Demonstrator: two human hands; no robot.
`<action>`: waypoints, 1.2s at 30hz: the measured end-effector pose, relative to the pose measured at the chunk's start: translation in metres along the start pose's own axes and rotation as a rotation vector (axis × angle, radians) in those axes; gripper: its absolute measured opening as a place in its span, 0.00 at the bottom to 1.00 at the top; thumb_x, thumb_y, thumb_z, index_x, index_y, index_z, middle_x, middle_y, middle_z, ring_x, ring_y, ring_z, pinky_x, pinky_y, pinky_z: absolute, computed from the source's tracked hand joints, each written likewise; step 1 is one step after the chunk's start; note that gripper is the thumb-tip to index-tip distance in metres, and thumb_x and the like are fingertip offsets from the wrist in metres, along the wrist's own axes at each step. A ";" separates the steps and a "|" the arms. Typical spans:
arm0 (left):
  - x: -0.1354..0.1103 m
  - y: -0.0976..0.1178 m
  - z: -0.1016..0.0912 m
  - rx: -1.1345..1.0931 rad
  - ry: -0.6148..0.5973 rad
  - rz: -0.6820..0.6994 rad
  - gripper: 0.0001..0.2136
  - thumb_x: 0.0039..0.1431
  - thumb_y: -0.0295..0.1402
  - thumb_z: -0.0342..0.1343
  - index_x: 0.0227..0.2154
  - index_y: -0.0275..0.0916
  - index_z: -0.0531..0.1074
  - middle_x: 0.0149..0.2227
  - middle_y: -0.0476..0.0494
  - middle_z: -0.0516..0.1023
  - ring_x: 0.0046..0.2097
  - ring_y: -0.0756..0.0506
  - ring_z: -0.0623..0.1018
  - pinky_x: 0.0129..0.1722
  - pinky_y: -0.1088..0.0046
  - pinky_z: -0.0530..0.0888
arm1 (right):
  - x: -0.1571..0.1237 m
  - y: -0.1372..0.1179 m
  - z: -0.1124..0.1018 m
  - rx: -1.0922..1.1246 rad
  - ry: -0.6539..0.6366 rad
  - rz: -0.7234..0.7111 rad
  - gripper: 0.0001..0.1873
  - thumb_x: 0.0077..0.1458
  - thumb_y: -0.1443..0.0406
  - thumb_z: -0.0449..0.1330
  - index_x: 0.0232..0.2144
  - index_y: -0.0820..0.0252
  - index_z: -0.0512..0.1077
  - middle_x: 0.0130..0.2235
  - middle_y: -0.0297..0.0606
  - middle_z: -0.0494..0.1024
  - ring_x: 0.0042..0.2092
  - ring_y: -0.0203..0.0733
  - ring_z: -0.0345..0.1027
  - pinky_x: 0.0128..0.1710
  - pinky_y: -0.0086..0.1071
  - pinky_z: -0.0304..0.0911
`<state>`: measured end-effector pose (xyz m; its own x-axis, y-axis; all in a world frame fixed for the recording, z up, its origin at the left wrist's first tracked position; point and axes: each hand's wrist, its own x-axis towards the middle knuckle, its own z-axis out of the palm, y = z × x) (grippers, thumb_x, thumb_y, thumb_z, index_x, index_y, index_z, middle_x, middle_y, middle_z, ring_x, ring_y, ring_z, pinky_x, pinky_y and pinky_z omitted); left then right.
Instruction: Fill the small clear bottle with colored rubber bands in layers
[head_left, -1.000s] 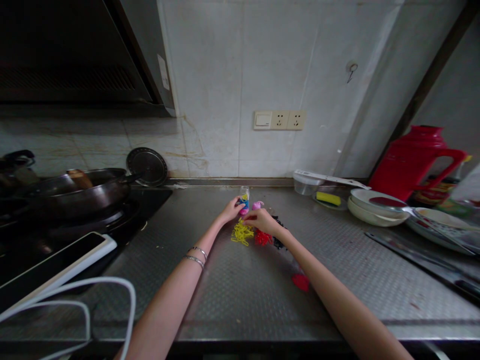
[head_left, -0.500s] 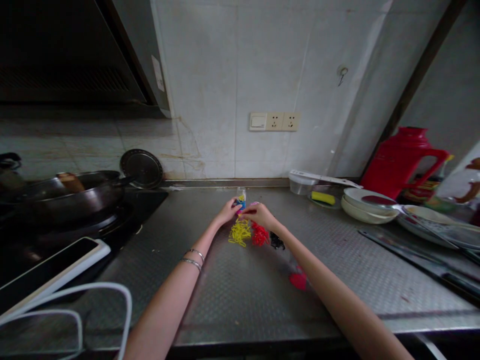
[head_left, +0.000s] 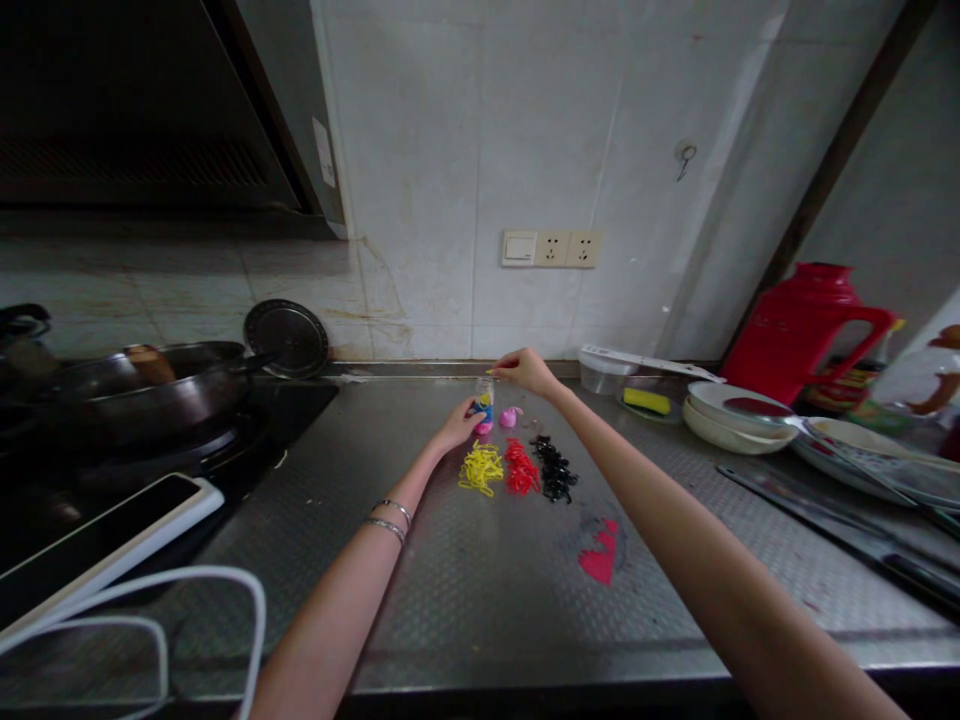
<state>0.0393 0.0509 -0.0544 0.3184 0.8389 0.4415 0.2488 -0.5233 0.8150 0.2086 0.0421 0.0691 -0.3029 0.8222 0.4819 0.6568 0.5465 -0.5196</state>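
Note:
My left hand (head_left: 459, 424) is closed round a small clear bottle (head_left: 484, 398) that stands upright, with blue and pink on its lower part and some yellow inside. Just above the bottle's mouth, my right hand (head_left: 528, 371) pinches a small yellow rubber band (head_left: 491, 372). A pink cap (head_left: 510, 416) lies to the right of the bottle. In front, side by side, are a pile of yellow rubber bands (head_left: 481, 468), a red pile (head_left: 521, 467) and a black pile (head_left: 555, 470).
A torn red piece (head_left: 598, 555) lies on the metal counter (head_left: 480, 600). At left are a pan (head_left: 165, 390) on the stove and a white cable (head_left: 251, 600). Bowls (head_left: 735, 430), a knife (head_left: 825, 530), a yellow sponge (head_left: 646, 401) and a red thermos (head_left: 802, 330) are at right.
My right hand has risen from beside the yellow pile to above the bottle's mouth, uncovering the pink cap and black pile. My left hand stays on the bottle.

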 end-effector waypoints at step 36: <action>-0.001 -0.001 -0.001 0.019 -0.008 0.025 0.12 0.52 0.32 0.50 0.40 0.34 0.65 0.37 0.43 0.73 0.39 0.48 0.73 0.43 0.70 0.68 | 0.028 -0.022 -0.002 -0.257 -0.233 -0.051 0.12 0.44 0.70 0.55 0.32 0.66 0.76 0.29 0.38 0.77 0.31 0.35 0.67 0.28 0.22 0.58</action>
<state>0.0375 0.0509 -0.0548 0.3317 0.8242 0.4589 0.2579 -0.5472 0.7963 0.1873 0.0529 0.0956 -0.4698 0.8255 0.3127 0.7804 0.5540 -0.2899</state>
